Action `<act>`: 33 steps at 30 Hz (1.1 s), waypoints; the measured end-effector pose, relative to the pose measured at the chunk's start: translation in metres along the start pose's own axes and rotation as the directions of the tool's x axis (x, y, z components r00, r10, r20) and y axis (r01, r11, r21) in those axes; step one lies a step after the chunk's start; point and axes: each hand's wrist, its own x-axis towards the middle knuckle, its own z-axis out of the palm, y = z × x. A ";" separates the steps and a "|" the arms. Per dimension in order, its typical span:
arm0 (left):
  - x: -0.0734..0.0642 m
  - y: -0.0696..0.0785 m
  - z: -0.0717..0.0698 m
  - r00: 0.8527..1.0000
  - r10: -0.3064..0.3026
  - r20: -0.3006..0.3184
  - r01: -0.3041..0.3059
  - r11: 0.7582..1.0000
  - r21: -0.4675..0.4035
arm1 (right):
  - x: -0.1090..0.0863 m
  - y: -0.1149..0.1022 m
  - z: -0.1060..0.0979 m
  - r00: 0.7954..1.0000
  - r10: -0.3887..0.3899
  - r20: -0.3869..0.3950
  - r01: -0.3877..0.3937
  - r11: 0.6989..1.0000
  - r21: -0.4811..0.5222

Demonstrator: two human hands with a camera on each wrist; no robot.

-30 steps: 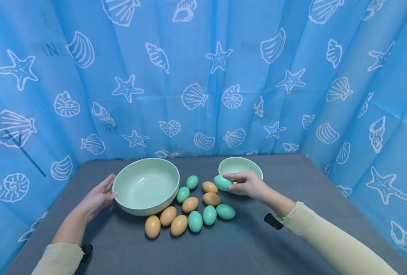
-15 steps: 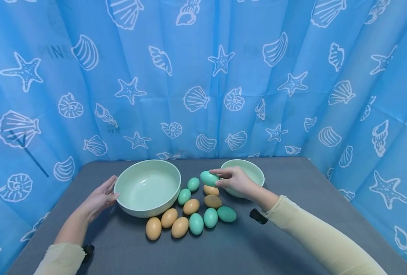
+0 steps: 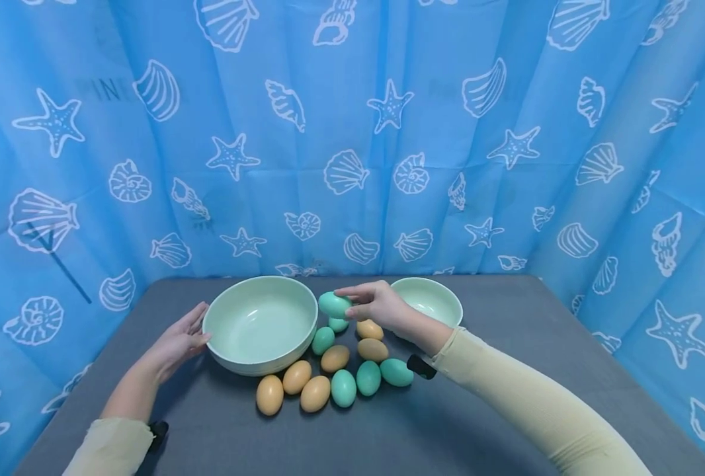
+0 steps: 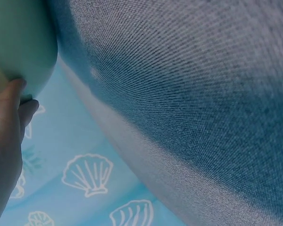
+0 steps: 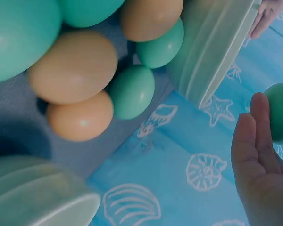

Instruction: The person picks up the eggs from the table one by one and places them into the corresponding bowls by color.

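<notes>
My right hand point(image 3: 382, 307) pinches a teal egg point(image 3: 331, 305) between thumb and fingers, above the table and close to the right rim of the large pale green bowl point(image 3: 257, 367). The right wrist view shows this egg point(image 5: 281, 113) at the right edge, beyond the fingertips. My left hand point(image 3: 176, 340) rests against the large bowl's left side, fingers fairly straight along the outer wall point(image 4: 23, 42). The large bowl holds nothing. Below my right hand, teal eggs point(image 3: 343, 388) and tan eggs point(image 3: 315, 394) lie in a loose group.
A smaller pale green bowl point(image 3: 448, 305) stands at the back right, partly hidden by my right forearm. All this is on a grey cloth-covered table point(image 3: 257, 446). A blue shell-patterned curtain point(image 3: 352, 205) hangs behind it and along both sides.
My right hand has carried the teal egg leftward from in front of the small bowl to beside the large bowl. My left hand has stayed at the large bowl. The view has shifted slightly.
</notes>
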 end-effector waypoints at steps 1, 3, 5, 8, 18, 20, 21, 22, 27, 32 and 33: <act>0.000 0.001 0.000 1.000 -0.001 -0.001 0.001 1.000 -0.002 | 0.003 -0.001 0.002 1.000 -0.005 0.003 0.005 1.000 -0.001; 0.001 0.002 0.000 1.000 -0.008 -0.005 0.008 1.000 -0.004 | 0.008 -0.002 0.007 1.000 -0.006 0.013 0.006 1.000 0.005; 0.001 0.002 0.001 1.000 -0.013 -0.008 0.013 1.000 -0.003 | 0.013 -0.003 0.012 1.000 0.001 0.019 -0.001 1.000 0.011; 0.001 0.002 0.001 1.000 -0.017 -0.009 0.017 1.000 -0.006 | 0.018 -0.006 0.017 0.999 0.007 0.031 -0.007 1.000 0.024; 0.001 0.003 0.001 1.000 -0.005 -0.009 0.005 1.000 0.011 | 0.031 -0.012 0.035 0.997 0.015 0.073 -0.024 0.992 0.120; 0.002 0.003 0.001 1.000 -0.003 -0.009 0.003 1.000 0.011 | 0.034 -0.013 0.038 0.998 0.018 0.066 -0.026 0.993 0.117; 0.002 0.003 0.002 1.000 -0.003 -0.008 0.003 1.000 0.011 | 0.036 -0.012 0.040 0.998 0.022 0.066 -0.029 0.992 0.119; 0.002 0.003 0.002 1.000 -0.006 -0.008 0.006 1.000 0.006 | 0.037 -0.012 0.042 0.998 0.026 0.065 -0.034 0.992 0.119; 0.002 0.004 0.001 1.000 -0.026 -0.016 0.026 1.000 -0.005 | 0.047 -0.011 0.052 0.996 0.025 0.084 -0.036 0.991 0.132; 0.001 0.004 0.001 0.999 -0.041 -0.020 0.040 0.999 -0.011 | 0.057 -0.009 0.064 0.994 0.028 0.107 -0.047 0.984 0.171; 0.001 0.004 0.000 0.999 -0.042 -0.020 0.042 0.999 -0.012 | 0.059 -0.009 0.066 0.993 0.032 0.113 -0.052 0.982 0.182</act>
